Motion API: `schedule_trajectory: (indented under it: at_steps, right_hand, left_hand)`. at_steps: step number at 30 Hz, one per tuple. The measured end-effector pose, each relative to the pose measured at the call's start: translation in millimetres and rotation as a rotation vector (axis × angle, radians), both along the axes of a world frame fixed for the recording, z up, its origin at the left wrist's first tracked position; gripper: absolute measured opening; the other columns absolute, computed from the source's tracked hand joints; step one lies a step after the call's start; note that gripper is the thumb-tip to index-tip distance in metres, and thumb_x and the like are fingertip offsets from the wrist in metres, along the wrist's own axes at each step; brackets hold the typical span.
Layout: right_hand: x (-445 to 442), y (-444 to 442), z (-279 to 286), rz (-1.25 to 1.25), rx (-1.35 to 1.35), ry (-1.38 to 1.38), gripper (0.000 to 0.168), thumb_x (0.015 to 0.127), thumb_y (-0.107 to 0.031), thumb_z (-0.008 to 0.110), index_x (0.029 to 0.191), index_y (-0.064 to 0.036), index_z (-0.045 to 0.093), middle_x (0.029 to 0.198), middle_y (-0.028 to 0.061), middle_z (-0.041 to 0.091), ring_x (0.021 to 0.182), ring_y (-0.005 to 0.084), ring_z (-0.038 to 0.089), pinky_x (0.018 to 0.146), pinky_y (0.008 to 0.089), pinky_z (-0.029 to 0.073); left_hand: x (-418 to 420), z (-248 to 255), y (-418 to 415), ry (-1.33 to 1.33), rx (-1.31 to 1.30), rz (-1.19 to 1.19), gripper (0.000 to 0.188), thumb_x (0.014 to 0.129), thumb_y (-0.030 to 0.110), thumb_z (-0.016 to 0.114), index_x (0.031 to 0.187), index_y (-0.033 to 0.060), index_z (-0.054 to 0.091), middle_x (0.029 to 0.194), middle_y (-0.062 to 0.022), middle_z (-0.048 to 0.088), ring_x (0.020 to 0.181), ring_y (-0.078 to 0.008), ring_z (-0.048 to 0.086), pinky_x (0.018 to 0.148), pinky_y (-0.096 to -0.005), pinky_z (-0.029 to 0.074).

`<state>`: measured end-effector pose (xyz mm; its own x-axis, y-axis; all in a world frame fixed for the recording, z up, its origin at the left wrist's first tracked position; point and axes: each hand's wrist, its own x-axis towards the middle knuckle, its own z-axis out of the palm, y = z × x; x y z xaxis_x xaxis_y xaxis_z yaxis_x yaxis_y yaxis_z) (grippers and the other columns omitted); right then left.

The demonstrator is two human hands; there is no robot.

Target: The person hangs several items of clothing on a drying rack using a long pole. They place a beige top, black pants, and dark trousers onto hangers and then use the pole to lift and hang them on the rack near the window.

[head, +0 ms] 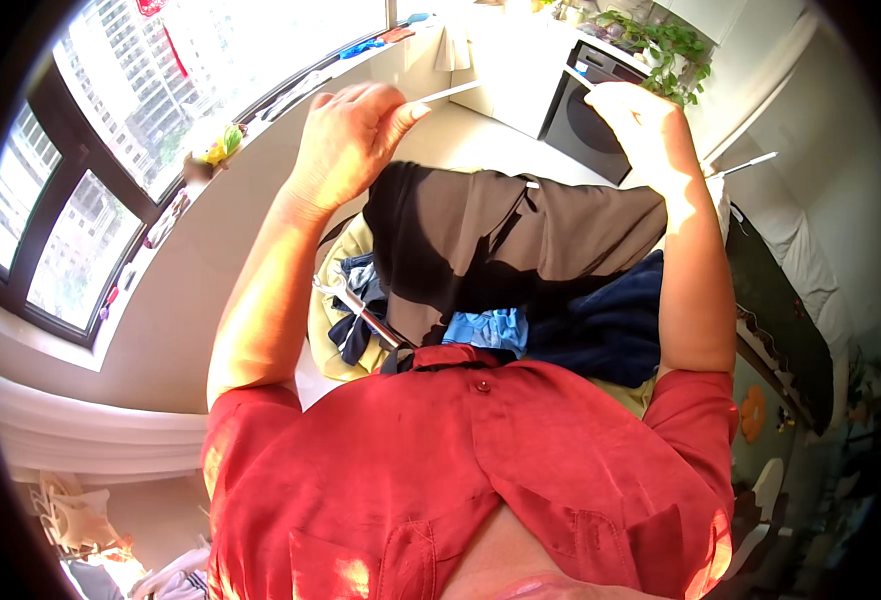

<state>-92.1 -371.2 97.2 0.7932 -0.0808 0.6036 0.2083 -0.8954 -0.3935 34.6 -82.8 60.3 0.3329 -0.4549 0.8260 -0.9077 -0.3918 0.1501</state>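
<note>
Raised at the upper left, my left hand (354, 139) is closed on a thin white rod (452, 91) that points right. My right hand (635, 127), pinched at the upper right, grips a short white rod end (579, 77). Whether both rods are one piece is lost against the bright background. Below the hands spreads a brown drawstring garment (560, 225), its top edge near both wrists; whether anything holds it up cannot be told. Beneath it, a yellow-green basin or bag (324, 341) contains light-blue cloth (493, 330) and navy cloth (605, 322).
A metal pole with a forked head (347, 296) leans by my left forearm. Windows and a sill (275, 105) with small items run along the left. A front-loading washing machine (590, 109) stands ahead, with a trailing plant (673, 56) above. Dark-green covered furniture (778, 300) is at right.
</note>
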Motion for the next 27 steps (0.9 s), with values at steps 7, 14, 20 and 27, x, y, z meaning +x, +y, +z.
schedule_trajectory:
  at_steps: [7, 14, 20, 27]
  right_hand:
    - [2, 19, 13, -0.056, 0.017, -0.106, 0.018, 0.086, -0.013, 0.06, 0.098, 0.0, 0.065, 0.089, 0.0062, 0.067, 0.08, 0.0112, 0.06, 0.076, 0.0235, 0.047]
    - [4, 6, -2, -0.13, 0.058, 0.026, 0.02, 0.088, -0.016, 0.057, 0.099, 0.0, 0.065, 0.091, 0.0067, 0.066, 0.084, 0.013, 0.06, 0.078, 0.0244, 0.046]
    - [29, 28, -70, 0.021, 0.293, 0.038, 0.019, 0.087, -0.011, 0.057, 0.1, 0.0, 0.064, 0.088, 0.0091, 0.066, 0.08, 0.0122, 0.059, 0.072, 0.0248, 0.047]
    - [21, 10, -94, 0.044, 0.489, 0.092, 0.016, 0.087, -0.008, 0.053, 0.096, 0.001, 0.064, 0.078, 0.0008, 0.061, 0.07, 0.007, 0.053, 0.064, 0.0213, 0.044]
  left_hand:
    - [-5, -80, 9, 0.603, -0.452, -0.105, 0.025, 0.085, 0.024, 0.064, 0.083, 0.0005, 0.058, 0.074, -0.006, 0.056, 0.067, -0.0169, 0.053, 0.064, -0.0308, 0.043]
    - [9, -86, 7, 0.535, -0.307, -0.065, 0.028, 0.089, 0.025, 0.058, 0.079, -0.0011, 0.057, 0.065, -0.0085, 0.051, 0.06, -0.0148, 0.047, 0.059, -0.0296, 0.042]
    - [-27, -19, -35, 0.849, -0.378, -0.012, 0.036, 0.092, 0.03, 0.047, 0.108, -0.0003, 0.057, 0.095, -0.0169, 0.06, 0.09, -0.0241, 0.057, 0.082, -0.0326, 0.043]
    - [-13, -6, -42, 1.059, -0.319, -0.295, 0.031, 0.084, 0.023, 0.058, 0.102, -0.0018, 0.057, 0.091, -0.0091, 0.059, 0.084, -0.0166, 0.053, 0.075, -0.0296, 0.043]
